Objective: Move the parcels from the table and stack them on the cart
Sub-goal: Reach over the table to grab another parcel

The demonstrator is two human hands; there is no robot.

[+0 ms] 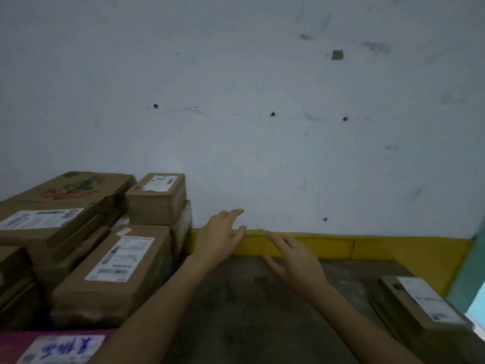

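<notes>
The left fingers (pixel 231 215) were straight and lightly spread, thumb apart, holding nothing; the right fingers (pixel 275 241) were likewise extended and relaxed, also holding nothing. Both the left hand (pixel 217 240) and the right hand (pixel 296 264) hovered palm-down over the far edge of the dark table (pixel 249 311), near the yellow strip (pixel 315 245) at the foot of the white wall (pixel 262 101), with no parcel under or between them.

The parcels lay to either side. On the left stood a crowded pile: a labelled brown parcel (pixel 115 269) nearest the left forearm, a small box (pixel 157 198) perched higher at the far side, a printed carton (pixel 70 190) beyond, and a pink parcel (pixel 52 348) at the near left edge. One lone parcel (pixel 420 303) lay well apart at the near right. The cart was not in view, and whether the left pile rested on it could not be told.

The likely trouble: the left pile looked uneven, so pulling a lower box could tip the small box off its perch. The left forearm ran just beside the labelled brown parcel and might nudge it. Reaching for the lone parcel without looking could push it off the right edge
</notes>
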